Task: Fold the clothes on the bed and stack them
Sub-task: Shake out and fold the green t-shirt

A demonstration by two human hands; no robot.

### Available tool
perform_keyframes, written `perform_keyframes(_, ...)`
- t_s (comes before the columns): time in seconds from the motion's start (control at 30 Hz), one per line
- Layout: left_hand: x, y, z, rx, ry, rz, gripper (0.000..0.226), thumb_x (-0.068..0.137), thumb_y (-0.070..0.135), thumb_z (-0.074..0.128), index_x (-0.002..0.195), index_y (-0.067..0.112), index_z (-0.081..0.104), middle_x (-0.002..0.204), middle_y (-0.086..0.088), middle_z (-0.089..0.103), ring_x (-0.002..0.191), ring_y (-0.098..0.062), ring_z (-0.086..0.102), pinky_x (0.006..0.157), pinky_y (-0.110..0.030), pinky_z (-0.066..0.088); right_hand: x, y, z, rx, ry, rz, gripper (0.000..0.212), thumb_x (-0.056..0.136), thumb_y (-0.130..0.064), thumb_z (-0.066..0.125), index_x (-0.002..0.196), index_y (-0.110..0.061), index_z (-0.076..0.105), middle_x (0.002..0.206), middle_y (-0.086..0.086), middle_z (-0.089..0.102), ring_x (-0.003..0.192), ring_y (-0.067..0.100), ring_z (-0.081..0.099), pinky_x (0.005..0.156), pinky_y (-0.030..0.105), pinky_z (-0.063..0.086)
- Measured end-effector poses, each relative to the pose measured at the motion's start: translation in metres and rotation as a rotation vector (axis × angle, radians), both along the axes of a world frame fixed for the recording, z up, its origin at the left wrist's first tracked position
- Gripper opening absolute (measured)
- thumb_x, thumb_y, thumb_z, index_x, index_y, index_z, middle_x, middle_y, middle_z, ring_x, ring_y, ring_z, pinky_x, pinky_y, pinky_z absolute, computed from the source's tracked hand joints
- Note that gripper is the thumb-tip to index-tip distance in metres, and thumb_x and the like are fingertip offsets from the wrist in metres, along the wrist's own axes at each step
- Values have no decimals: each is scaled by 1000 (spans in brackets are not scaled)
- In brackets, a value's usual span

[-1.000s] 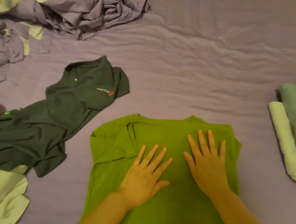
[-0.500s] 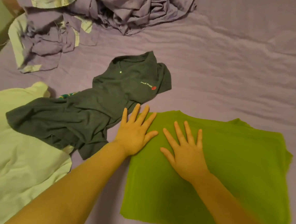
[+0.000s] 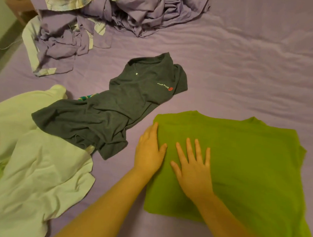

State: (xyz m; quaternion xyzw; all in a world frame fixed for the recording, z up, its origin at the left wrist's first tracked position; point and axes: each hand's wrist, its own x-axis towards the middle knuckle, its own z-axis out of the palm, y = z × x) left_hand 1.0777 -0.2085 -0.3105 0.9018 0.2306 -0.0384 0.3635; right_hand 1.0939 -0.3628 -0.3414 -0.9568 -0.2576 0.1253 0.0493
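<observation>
While both hands lie on the green T-shirt (image 3: pixel 240 159), the head camera looks down at a bed with a purple sheet (image 3: pixel 245 68). The green T-shirt is spread flat on the sheet at the lower right, with its left side folded in to make a straight edge. The left hand (image 3: pixel 149 152) rests at that left edge with its fingers straight and close together, part on the shirt and part on the sheet. The right hand (image 3: pixel 193 167) lies flat on the shirt just beside it, fingers spread wide and holding nothing. To the left, near the green shirt but not touching it, a dark T-shirt (image 3: pixel 105 115) lies crumpled, with small letters and a red mark on its chest. Its lower end lies over a pale green garment (image 3: pixel 31 175) at the left edge. Far up the bed sits a messy pile of purple clothes (image 3: pixel 102 21).
</observation>
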Motion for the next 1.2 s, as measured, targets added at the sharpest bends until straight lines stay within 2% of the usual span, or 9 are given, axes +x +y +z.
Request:
perform_keyframes(0.2, -27, -3, 7, -458, 141, 395, 56, 96, 23, 54, 145, 11, 31, 102, -6, 59, 110, -26, 56, 88, -30, 42, -31, -4, 10, 67, 87, -64, 60, 98, -53, 8, 138, -26, 44, 143, 8, 47, 135, 29, 35, 107, 55, 21)
perform_keyframes(0.33, -21, 2, 9, -649, 158, 417, 53, 99, 34, 45, 147, 14, 30, 143, -9, 44, 129, -25, 46, 105, -34, 38, -6, 22, 22, 166, 118, -89, 62, 94, -57, 15, 143, -27, 38, 150, 6, 37, 140, 27, 30, 111, 54, 19)
perform_keyframes(0.47, -11, -1, 15, -989, 147, 448, 56, 94, 61, 37, 131, 22, 53, 127, -2, 61, 114, -15, 59, 100, -38, 47, 10, 41, 30, 341, 261, -163, 69, 85, -64, 5, 149, -36, 10, 159, -7, 5, 146, 11, -2, 116, 40, -1)
perform_keyframes(0.73, -4, -36, 52, -1606, 162, 428, 80, 79, 78, 24, 139, 30, 46, 142, -2, 50, 131, -22, 46, 108, -45, 37, 13, 23, 67, 781, 405, -171, 51, 100, -20, 42, 139, -41, 16, 158, -7, 5, 128, -25, 3, 95, -7, 9)
perform_keyframes(0.83, 5, -44, 63, -1706, 221, 314, 83, 73, 85, 23, 133, 35, 52, 139, -8, 51, 128, -30, 49, 104, -57, 36, 24, -8, 79, 704, 355, -84, 69, 92, 2, 43, 136, -46, 20, 155, -13, -1, 133, -3, 31, 91, 2, 31)
perform_keyframes(0.9, 15, -59, 69, -1701, 268, 217, 82, 73, 85, 22, 132, 36, 53, 139, -3, 52, 126, -31, 51, 102, -62, 35, 33, -33, 87, 472, 269, -12, 84, 84, 2, 45, 139, -49, 7, 153, -18, -13, 124, 15, 47, 78, 23, 47)
perform_keyframes(1.0, 34, -90, 77, -1592, 330, 103, 81, 76, 84, 18, 136, 40, 48, 139, -1, 51, 120, -28, 55, 99, -59, 41, 48, -68, 88, 181, 111, 13, 91, 85, -7, 48, 139, -46, -13, 152, -14, -24, 115, 23, 53, 60, 27, 38)
perform_keyframes(1.1, 53, -126, 75, -1293, 347, 11, 75, 83, 77, 10, 144, 41, 34, 139, -4, 45, 112, -25, 58, 92, -40, 48, 66, -102, 80, 312, 136, -70, 87, 85, 1, 47, 146, -35, -4, 159, -6, -3, 131, 22, 42, 83, 27, 46)
perform_keyframes(1.2, 67, -161, 65, -1009, 208, -14, 57, 97, 55, 19, 144, 27, 36, 128, -1, 50, 105, -15, 55, 83, -26, 46, 86, -140, 74, 609, 167, -205, 75, 81, 16, 45, 146, -14, 22, 153, 5, 21, 142, 19, 24, 105, 0, 13)
